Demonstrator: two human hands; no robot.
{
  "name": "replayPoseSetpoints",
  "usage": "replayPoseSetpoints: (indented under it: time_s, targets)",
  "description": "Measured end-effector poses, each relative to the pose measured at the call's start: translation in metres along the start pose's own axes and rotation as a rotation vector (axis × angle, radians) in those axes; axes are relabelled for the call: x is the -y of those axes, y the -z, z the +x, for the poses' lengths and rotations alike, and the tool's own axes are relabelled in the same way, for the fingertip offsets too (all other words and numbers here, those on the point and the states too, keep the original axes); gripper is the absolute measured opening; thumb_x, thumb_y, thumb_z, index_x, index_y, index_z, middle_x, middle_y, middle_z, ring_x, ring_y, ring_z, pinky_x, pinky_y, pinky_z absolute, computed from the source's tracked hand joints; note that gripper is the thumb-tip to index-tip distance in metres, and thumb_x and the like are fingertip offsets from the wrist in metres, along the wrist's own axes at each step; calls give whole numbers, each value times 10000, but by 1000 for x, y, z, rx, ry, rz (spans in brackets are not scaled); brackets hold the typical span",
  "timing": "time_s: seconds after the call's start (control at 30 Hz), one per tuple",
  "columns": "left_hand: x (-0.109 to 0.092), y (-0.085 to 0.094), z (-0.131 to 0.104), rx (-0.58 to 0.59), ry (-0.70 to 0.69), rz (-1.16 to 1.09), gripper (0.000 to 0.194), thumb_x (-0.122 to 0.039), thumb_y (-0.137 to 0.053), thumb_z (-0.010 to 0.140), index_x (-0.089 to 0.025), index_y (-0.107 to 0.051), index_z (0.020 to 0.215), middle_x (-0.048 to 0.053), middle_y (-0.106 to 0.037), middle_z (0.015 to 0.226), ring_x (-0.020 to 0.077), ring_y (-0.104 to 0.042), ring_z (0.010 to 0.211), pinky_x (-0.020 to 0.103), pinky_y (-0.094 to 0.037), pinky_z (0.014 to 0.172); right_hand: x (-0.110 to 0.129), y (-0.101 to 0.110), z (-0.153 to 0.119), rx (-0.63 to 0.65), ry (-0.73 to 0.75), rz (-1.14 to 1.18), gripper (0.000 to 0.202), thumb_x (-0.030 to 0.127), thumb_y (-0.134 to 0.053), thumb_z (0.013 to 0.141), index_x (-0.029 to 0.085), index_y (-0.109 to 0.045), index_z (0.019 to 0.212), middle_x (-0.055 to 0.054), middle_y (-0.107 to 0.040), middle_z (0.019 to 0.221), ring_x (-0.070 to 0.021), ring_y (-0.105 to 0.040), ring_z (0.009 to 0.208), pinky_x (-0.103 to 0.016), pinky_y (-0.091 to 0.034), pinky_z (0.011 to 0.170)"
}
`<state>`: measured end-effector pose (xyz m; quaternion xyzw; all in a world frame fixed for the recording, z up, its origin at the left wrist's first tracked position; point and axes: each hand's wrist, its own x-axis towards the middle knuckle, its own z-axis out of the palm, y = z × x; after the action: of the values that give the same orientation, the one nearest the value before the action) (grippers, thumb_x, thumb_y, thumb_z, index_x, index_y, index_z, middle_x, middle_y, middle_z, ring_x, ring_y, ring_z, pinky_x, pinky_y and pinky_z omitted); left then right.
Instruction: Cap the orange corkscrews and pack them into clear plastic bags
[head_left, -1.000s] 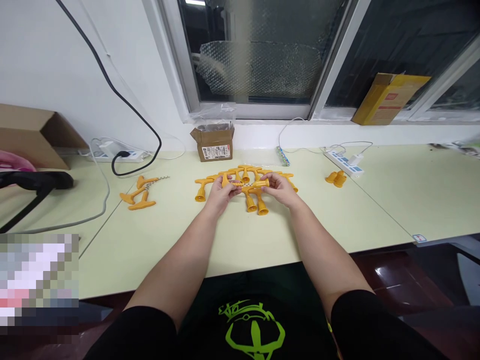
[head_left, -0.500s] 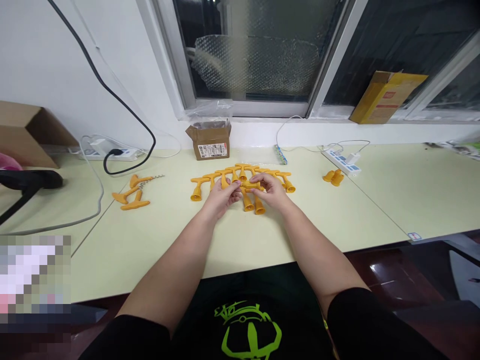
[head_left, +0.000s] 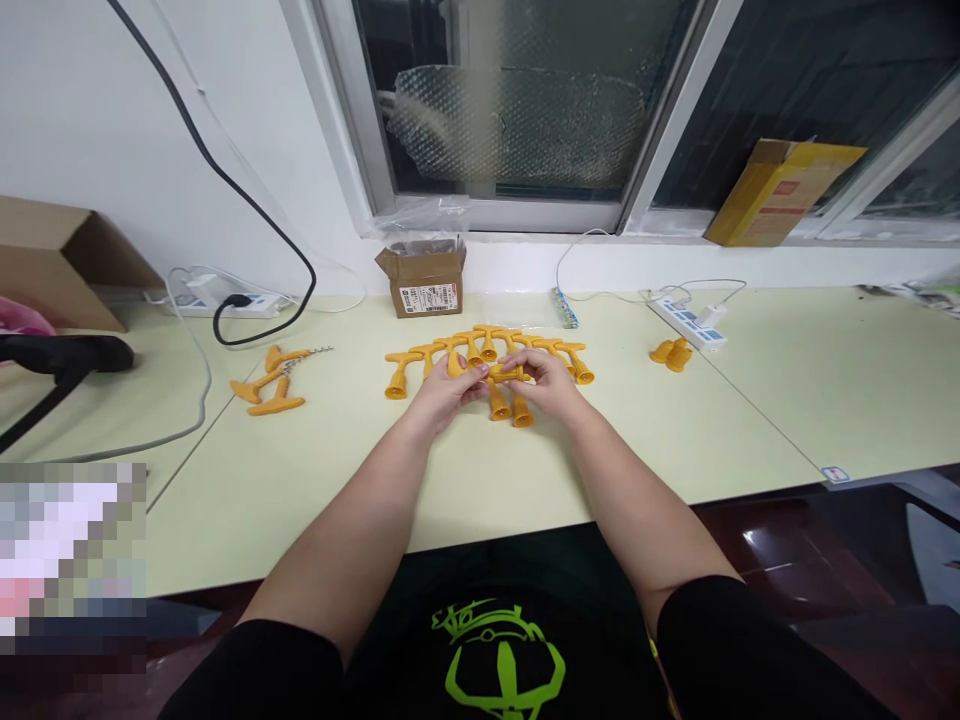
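Observation:
My left hand [head_left: 444, 393] is closed on the T-shaped handle end of a yellow tool [head_left: 454, 364]. Around the yellow cap part [head_left: 510, 373] at the other end, the fingers of my right hand [head_left: 549, 383] are closed. Handle and cap lie in one line between the hands; where they meet is partly hidden by fingers. Several capped yellow tools [head_left: 397, 381] form an arc on the table behind and beside my hands. To the left lie three yellow handles [head_left: 276, 403] with bare metal spirals. Loose yellow caps [head_left: 677, 356] sit together on the right.
An open cardboard box [head_left: 427, 285] stands by the wall. Power strips [head_left: 688, 322] and cables lie at the back right and back left. A black stand [head_left: 67, 358] is at the left. A yellow carton [head_left: 780, 195] leans on the window.
The whole view has shifted slightly. Both hands keep their hold on the yellow tool, and the right fingers have moved a little around the cap.

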<state>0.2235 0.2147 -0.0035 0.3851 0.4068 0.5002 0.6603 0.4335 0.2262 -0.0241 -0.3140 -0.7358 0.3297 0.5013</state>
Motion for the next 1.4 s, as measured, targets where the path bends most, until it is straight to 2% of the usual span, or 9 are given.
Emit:
replayPoseSetpoints:
  time_s: [0.23,0.37,0.53,0.73,0.93,1.03,1.1,1.2,1.4]
  targets:
    - [5,3,1,49,11,-24,594,-271,-984,619,-207,-446,863,4,-699,841,136,-744,776,267,-632,807,4,-2,-1,-32,-181,20,297,439,-852,757,228,-725,923,-52,-739,976,-199,-679,811,-357,-604,728]
    - [6,-2,-1,61,-98,-18,612,-285,-978,622,-223,-431,890,-36,-678,786,118,-726,724,263,-624,778,8,-8,1,-119,-290,90,386,488,-841,757,229,-662,979,3,-669,803,-169,-637,663,-334,-588,623]
    - [6,-4,-1,11,-212,-3,606,-279,-967,626,-224,-427,896,-51,-652,769,105,-703,682,265,-619,751,10,-13,1,-27,-449,194,376,563,-726,844,234,-554,906,37,-608,663,-172,-620,559,-345,-577,563]
    - [5,2,2,32,-12,-18,596,-239,-962,609,-221,-421,860,-57,-615,744,96,-693,671,205,-589,670,11,-9,1,22,-347,25,365,524,-758,818,228,-606,969,45,-616,655,-155,-592,571,-289,-518,556]
    - [4,-1,-4,76,-251,180,565,-303,-941,662,-231,-415,856,-32,-658,753,136,-690,652,274,-594,658,22,-10,2,47,-545,254,454,627,-745,809,235,-518,782,56,-539,528,-111,-473,409,-227,-366,384]
    - [5,-3,-7,96,-297,221,572,-310,-946,650,-232,-417,853,-7,-694,809,150,-696,677,301,-601,683,23,-11,2,32,-627,325,517,665,-749,796,237,-464,741,67,-494,515,-81,-392,377,-202,-282,356]
    - [5,-2,-6,104,-288,202,574,-327,-946,654,-231,-416,855,-8,-696,810,144,-694,679,300,-604,694,20,-11,2,42,-611,326,508,673,-729,815,239,-469,776,76,-482,525,-80,-384,388,-199,-283,375]
    - [6,1,-3,101,-229,130,567,-347,-944,666,-224,-425,858,-27,-680,785,120,-692,684,272,-611,715,15,-11,0,52,-465,213,442,645,-694,859,240,-517,847,65,-519,588,-106,-453,471,-223,-359,447]
    - [4,7,6,21,66,-108,559,-208,-983,596,-211,-469,816,-58,-623,764,62,-693,692,157,-612,703,11,-8,-1,47,-114,-155,282,459,-728,875,227,-648,1014,1,-647,867,-162,-553,719,-308,-487,686]
